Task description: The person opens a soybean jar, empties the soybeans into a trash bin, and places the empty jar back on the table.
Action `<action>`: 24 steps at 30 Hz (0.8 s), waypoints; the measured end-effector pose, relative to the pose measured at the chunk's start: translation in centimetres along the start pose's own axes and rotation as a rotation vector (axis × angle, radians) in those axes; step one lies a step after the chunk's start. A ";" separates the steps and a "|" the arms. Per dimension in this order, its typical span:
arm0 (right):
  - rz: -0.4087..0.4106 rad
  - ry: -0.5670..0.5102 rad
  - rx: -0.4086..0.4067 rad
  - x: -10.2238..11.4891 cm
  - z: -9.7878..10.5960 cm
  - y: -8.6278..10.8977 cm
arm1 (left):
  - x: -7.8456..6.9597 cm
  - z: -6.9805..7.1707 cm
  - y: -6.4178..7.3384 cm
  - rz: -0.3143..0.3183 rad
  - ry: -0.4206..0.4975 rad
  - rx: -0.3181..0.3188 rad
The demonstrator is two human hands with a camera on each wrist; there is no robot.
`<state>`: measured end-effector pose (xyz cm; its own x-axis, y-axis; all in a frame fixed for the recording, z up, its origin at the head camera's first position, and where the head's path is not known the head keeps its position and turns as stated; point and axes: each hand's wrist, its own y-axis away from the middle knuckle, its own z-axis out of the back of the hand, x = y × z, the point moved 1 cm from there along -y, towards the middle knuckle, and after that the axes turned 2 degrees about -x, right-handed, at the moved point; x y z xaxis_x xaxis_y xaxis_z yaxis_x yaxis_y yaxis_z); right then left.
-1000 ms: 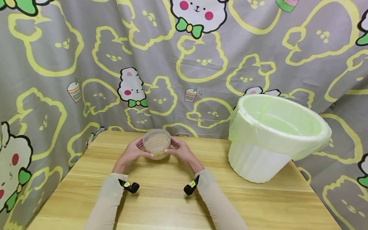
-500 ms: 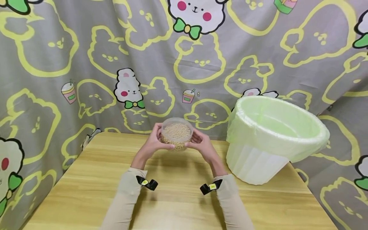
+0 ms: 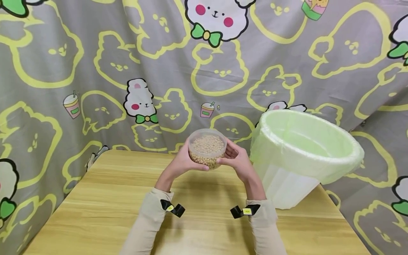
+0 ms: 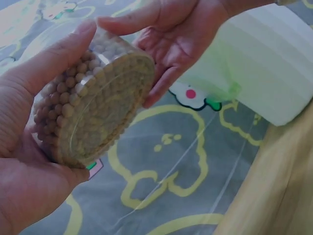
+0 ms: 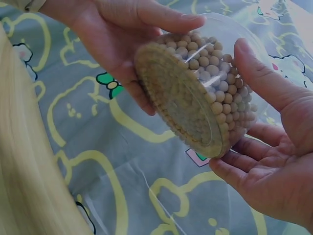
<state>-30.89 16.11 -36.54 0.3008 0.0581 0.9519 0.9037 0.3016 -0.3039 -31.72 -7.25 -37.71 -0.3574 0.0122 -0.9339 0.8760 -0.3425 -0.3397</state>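
Note:
A round clear plastic tub filled with small tan balls is held up over the far part of the table. My left hand grips its left side, thumb along the front and fingers behind and under. On the opposite side my right hand holds it, thumb on the front wall and fingers curled round the back. The wrist views show the tub's base off the table, the tan balls packed against its wall. In the left wrist view the tub sits between both thumbs.
A white ribbed bin with a pale green liner folded over its rim stands on the right of the wooden table. A grey cartoon-print curtain hangs right behind the table's back edge.
Both hands have lifted the tub and carried it to the right and closer to the camera, toward the bin. The head view has shifted slightly.

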 end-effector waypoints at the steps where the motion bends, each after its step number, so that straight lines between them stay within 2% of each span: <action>1: 0.002 0.001 0.003 0.0 0.0 0.1 | 0.0 -0.1 0.0 -0.007 -0.014 -0.004; 10: -0.003 -0.004 0.028 0.3 -0.1 0.5 | 0.0 -0.4 0.4 -0.053 -0.028 -0.060; 17: -0.003 0.013 0.060 0.1 -0.3 0.3 | 0.1 -0.2 0.7 -0.084 -0.014 -0.073; 24: 0.039 0.026 0.054 0.7 -1.2 0.3 | -0.1 -0.2 0.8 -0.104 -0.028 -0.122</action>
<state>-30.06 15.12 -36.02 0.3438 0.0463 0.9379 0.8736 0.3505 -0.3375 -30.94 -7.32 -37.88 -0.4554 0.0153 -0.8902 0.8660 -0.2242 -0.4469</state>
